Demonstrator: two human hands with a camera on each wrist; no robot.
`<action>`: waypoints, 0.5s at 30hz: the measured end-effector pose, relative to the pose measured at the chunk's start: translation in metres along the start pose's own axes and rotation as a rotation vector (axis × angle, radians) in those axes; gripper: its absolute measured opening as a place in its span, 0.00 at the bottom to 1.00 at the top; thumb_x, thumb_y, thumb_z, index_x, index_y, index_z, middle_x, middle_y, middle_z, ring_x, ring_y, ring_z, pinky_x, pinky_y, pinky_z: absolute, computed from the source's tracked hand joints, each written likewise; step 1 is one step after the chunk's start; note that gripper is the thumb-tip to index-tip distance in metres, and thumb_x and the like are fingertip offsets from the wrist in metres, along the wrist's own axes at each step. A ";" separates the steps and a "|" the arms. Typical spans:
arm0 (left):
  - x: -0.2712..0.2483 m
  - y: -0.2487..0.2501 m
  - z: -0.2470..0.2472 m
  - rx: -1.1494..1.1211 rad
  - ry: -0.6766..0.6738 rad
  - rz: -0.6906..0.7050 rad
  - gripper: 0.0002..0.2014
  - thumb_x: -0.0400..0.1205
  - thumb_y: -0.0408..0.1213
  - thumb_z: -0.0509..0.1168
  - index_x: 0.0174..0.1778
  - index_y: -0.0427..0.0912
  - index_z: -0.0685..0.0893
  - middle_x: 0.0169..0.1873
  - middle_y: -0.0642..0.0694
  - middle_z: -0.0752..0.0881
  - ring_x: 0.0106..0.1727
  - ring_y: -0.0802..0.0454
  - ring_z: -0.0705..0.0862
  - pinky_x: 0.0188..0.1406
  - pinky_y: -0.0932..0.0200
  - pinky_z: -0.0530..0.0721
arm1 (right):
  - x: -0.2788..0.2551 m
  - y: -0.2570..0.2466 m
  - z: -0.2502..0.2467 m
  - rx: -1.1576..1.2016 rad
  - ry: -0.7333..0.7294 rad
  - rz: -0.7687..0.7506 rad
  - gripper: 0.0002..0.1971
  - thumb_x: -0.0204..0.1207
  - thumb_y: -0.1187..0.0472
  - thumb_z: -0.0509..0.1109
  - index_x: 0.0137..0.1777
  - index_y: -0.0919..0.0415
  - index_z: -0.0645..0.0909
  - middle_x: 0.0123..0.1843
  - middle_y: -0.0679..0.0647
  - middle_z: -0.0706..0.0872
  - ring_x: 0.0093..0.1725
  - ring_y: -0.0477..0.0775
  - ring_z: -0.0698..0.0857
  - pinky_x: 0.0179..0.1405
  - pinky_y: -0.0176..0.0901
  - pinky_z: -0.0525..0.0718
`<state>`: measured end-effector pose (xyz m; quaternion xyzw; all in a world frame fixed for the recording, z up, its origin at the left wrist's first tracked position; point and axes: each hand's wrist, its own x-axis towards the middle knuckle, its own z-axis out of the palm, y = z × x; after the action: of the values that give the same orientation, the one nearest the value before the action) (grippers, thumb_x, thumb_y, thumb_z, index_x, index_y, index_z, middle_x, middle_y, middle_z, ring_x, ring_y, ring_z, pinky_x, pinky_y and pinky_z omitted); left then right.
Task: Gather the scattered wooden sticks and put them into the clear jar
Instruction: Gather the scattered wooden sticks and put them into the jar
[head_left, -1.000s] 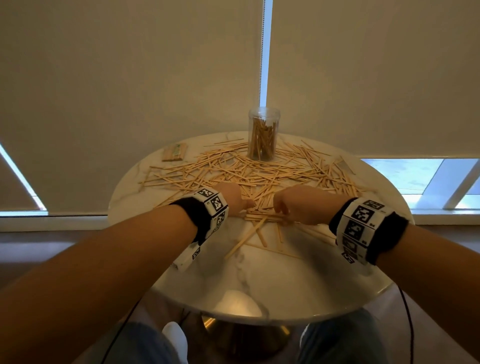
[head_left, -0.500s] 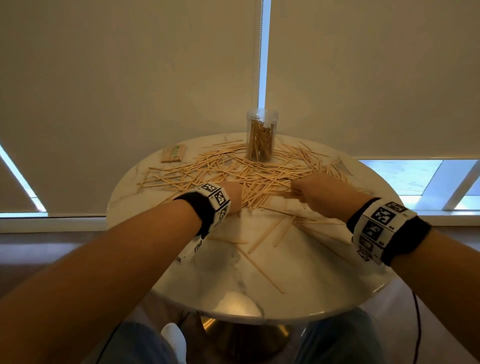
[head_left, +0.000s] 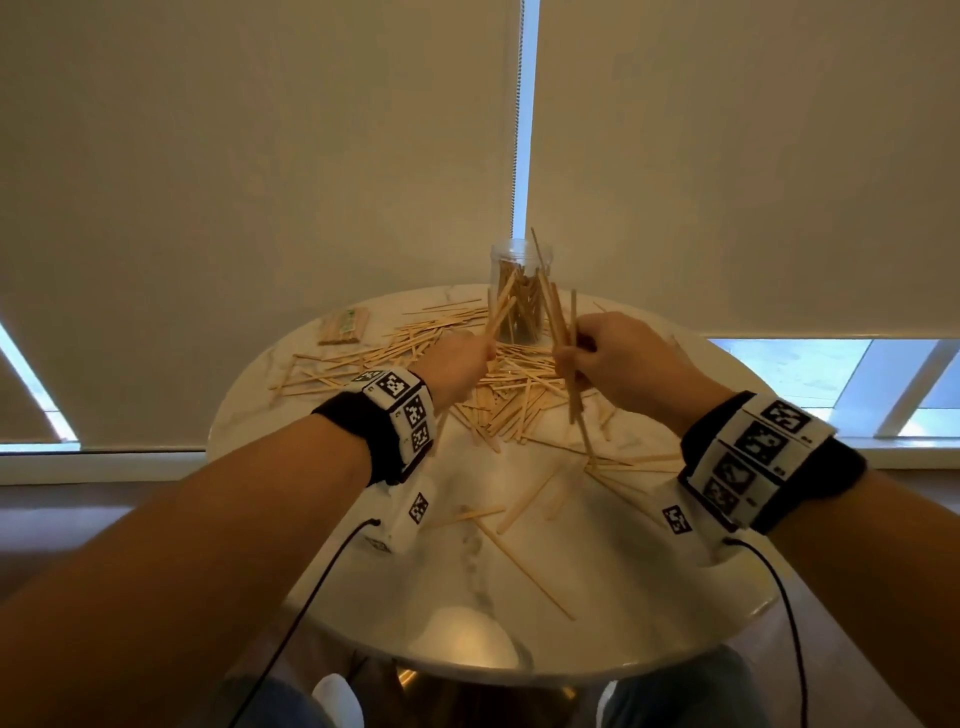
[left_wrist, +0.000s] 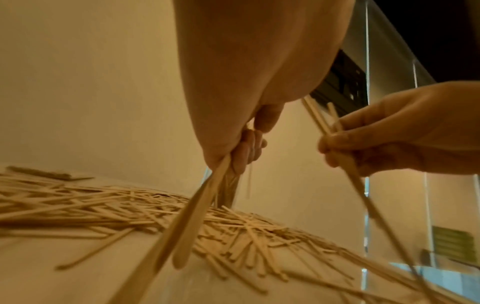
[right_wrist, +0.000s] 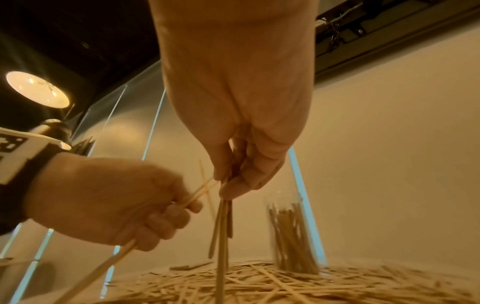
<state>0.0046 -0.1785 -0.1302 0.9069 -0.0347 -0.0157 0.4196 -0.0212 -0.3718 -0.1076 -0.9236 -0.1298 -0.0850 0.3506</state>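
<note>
You grip a few sticks in your left hand (head_left: 457, 358) and a bunch in your right hand (head_left: 618, 358), so next carry both to the far jar (head_left: 521, 270) and drop them in.

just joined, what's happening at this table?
A person is clearing wooden sticks off a round marble table. The left hand and the right hand each grip a small bundle of sticks, lifted above the scattered pile. The clear jar stands upright behind the pile, already partly filled. Many sticks remain loose on the table.
</note>
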 end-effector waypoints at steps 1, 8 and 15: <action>-0.006 0.007 0.002 -0.109 -0.042 0.011 0.25 0.90 0.55 0.52 0.62 0.37 0.82 0.42 0.51 0.77 0.45 0.60 0.65 0.45 0.63 0.79 | 0.002 -0.007 0.006 0.039 -0.007 -0.006 0.06 0.83 0.56 0.68 0.46 0.53 0.85 0.39 0.50 0.91 0.38 0.48 0.91 0.42 0.44 0.90; -0.015 0.020 0.016 -0.280 0.069 0.179 0.21 0.90 0.58 0.46 0.47 0.54 0.81 0.36 0.53 0.85 0.37 0.56 0.83 0.37 0.61 0.80 | 0.009 -0.036 0.031 0.134 0.081 -0.083 0.07 0.76 0.68 0.70 0.45 0.61 0.91 0.29 0.50 0.90 0.29 0.45 0.90 0.33 0.38 0.90; -0.011 0.011 0.014 -0.379 0.173 0.181 0.20 0.91 0.52 0.50 0.61 0.46 0.84 0.51 0.45 0.90 0.53 0.47 0.89 0.58 0.41 0.88 | 0.007 -0.045 0.042 -0.073 0.141 -0.134 0.04 0.75 0.58 0.75 0.41 0.57 0.86 0.35 0.48 0.89 0.34 0.40 0.86 0.30 0.34 0.80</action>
<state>-0.0076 -0.1953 -0.1307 0.8029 -0.0764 0.0936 0.5837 -0.0249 -0.3104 -0.1086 -0.9166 -0.1633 -0.1778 0.3186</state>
